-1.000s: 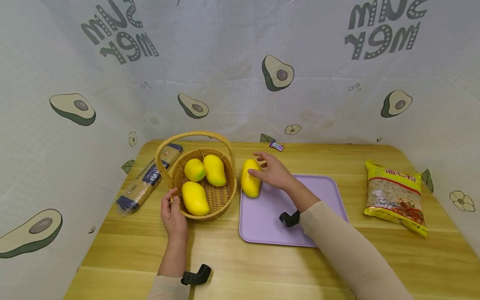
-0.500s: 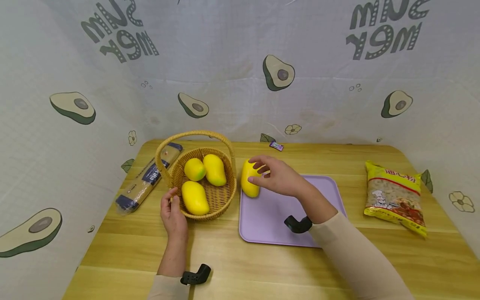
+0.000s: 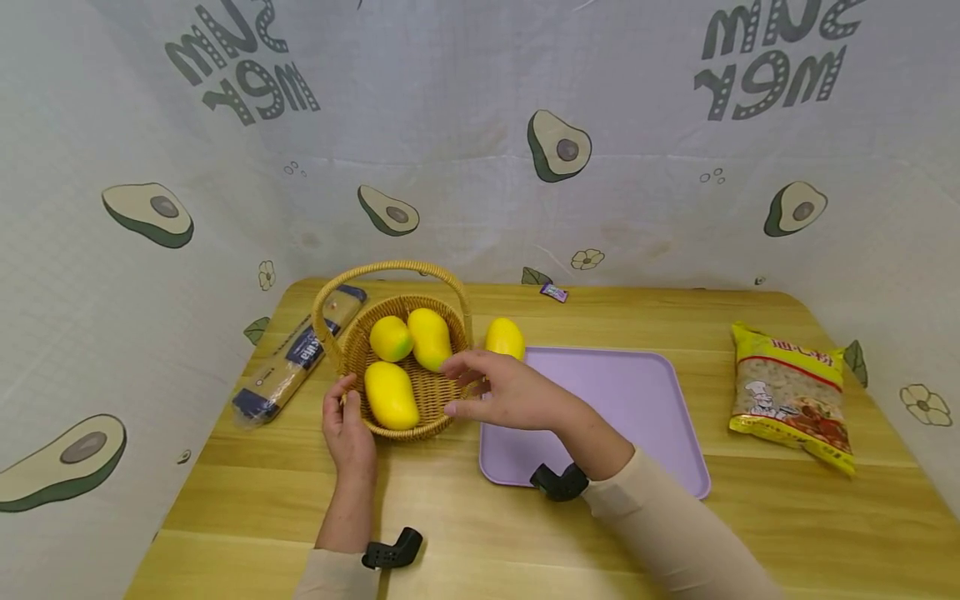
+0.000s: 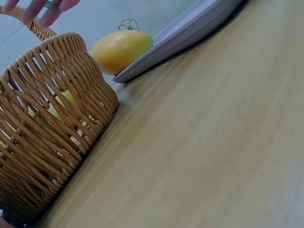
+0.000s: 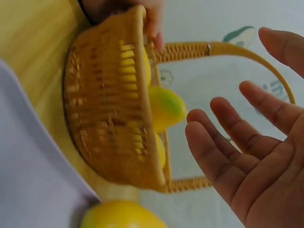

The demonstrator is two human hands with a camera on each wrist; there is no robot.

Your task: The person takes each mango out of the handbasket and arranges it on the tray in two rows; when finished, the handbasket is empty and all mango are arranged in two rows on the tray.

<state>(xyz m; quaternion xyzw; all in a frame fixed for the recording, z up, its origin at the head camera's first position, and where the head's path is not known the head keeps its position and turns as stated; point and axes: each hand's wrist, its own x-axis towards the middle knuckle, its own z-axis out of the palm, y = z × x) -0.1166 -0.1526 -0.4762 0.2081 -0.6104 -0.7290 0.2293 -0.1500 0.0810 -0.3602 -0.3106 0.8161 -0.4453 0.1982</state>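
Three yellow mangoes, among them a green-tipped mango [image 3: 391, 338], lie in the wicker basket [image 3: 435, 393] with its tall handle. My left hand [image 3: 349, 437] holds the basket's rim at its near left side; in the right wrist view its fingers reach over the rim. My right hand [image 3: 517, 392] hovers by the basket's right rim, fingers spread and holding nothing, as the right wrist view also shows. Another mango [image 3: 506, 337] rests against the left edge of the lilac tray [image 3: 622, 392], partly hidden behind my right hand in the head view.
A long clear packet [image 3: 296, 358] with blue ends lies left of the basket. At the right stands a yellow food bag [image 3: 791, 396]. A small purple wrapped sweet [image 3: 554, 292] sits near the table's back edge, before a printed curtain [image 3: 465, 100].
My right hand has left the mango by the tray, lifting away and then moving left and nearer to the basket rim. The left hand and the basket stay put.
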